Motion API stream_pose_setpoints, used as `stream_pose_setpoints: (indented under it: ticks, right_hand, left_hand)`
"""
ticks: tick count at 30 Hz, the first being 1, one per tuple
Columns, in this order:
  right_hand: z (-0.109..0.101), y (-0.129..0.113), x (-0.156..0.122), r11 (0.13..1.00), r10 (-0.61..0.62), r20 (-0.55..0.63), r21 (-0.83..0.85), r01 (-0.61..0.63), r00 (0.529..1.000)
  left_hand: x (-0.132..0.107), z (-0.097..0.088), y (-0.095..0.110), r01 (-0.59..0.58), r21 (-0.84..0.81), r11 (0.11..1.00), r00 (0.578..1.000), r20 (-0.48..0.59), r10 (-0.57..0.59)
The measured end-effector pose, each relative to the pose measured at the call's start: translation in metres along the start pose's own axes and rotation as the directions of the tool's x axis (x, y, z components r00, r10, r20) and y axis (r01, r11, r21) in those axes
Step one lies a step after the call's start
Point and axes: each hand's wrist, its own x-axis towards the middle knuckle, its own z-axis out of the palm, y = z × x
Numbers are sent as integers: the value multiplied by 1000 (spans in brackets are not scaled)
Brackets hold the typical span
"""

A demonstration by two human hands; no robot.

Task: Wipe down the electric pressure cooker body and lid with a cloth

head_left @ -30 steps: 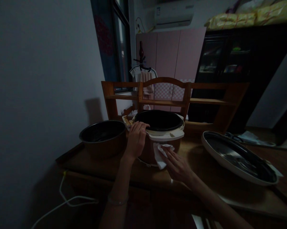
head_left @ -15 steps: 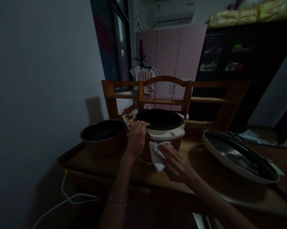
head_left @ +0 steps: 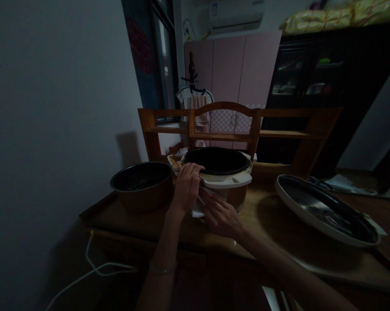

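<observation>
An electric cooker [head_left: 236,196] with its top off stands on the wooden desk, showing a dark hollow inside and a pale rim. My left hand [head_left: 185,188] grips the near left part of that rim, fingers bent over the edge. Below the rim, my right hand [head_left: 219,214] presses a white cloth [head_left: 197,213] against the cooker's front wall; the hand covers most of the cloth. To the left sits a round inner pot [head_left: 143,201], dark inside. A large oval lid [head_left: 324,216] lies on the right with its dark, shiny inside facing up.
The desk [head_left: 262,242] has a wooden shelf frame [head_left: 227,138] along its back. A white cable [head_left: 100,270] hangs at the front left, close to the wall [head_left: 58,129]. Farther back stand pink cupboards [head_left: 229,73] and a coat stand with clothes [head_left: 198,103].
My right hand has slid left along the cooker's front with the cloth, close to my left hand. My left hand keeps its place on the rim.
</observation>
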Motion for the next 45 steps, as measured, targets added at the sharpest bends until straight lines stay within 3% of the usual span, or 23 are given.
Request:
stream_pose_setpoints:
  ticks: [6,11,16,23,37,45]
  right_hand:
    - [13,-10,-13,999,4,-34,-54,-6,999]
    - [27,-19,-22,999,37,98,-12,-36,994]
    - [39,-18,-29,996,3,119,85,-13,993]
    - [23,-1,-41,957,-180,205,263,123,962]
    - [-1,14,-69,928,-205,172,347,135,964]
    - [-24,28,-108,956,-140,197,281,81,970]
  left_hand:
    - [0,2,-1,-7,19,1000,1000,4,7]
    - [-1,3,-1,10,18,1000,1000,-9,-10]
    - [0,2,0,22,30,999,1000,9,-23]
    - [0,3,0,22,14,1000,1000,-11,-22]
    - [0,2,2,23,13,1000,1000,-13,-23]
    - [1,5,0,-3,13,1000,999,-39,3]
